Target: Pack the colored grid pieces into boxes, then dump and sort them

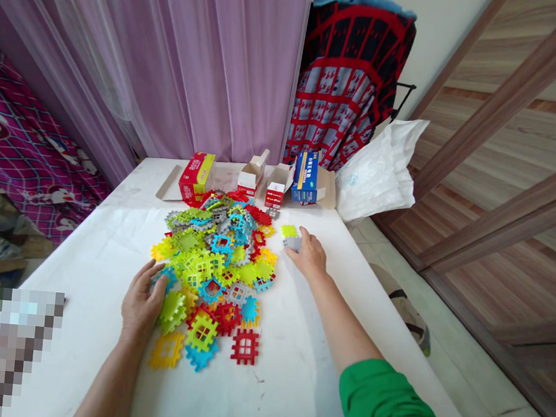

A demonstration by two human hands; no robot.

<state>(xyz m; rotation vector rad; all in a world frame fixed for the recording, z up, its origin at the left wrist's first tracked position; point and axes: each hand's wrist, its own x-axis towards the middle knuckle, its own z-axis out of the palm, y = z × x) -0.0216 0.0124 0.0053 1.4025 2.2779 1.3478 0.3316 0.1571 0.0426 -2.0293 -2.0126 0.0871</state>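
A heap of flat plastic interlocking tiles (215,261) in green, yellow, red, blue and grey lies in the middle of a white-covered table (109,246). My left hand (142,299) rests at the heap's left edge, its fingers curled against a blue and a green tile. My right hand (309,255) reaches to the heap's right side and pinches a grey tile (293,243), which lies beside a lime green tile (288,230). A red tile (245,346) lies apart at the near edge of the heap.
Small cardboard boxes stand along the table's far edge: a red one (196,176), two open red-and-white ones (252,177) (276,192) and a blue one (306,177). A white plastic bag (381,172) hangs off the far right corner. Purple curtains hang behind.
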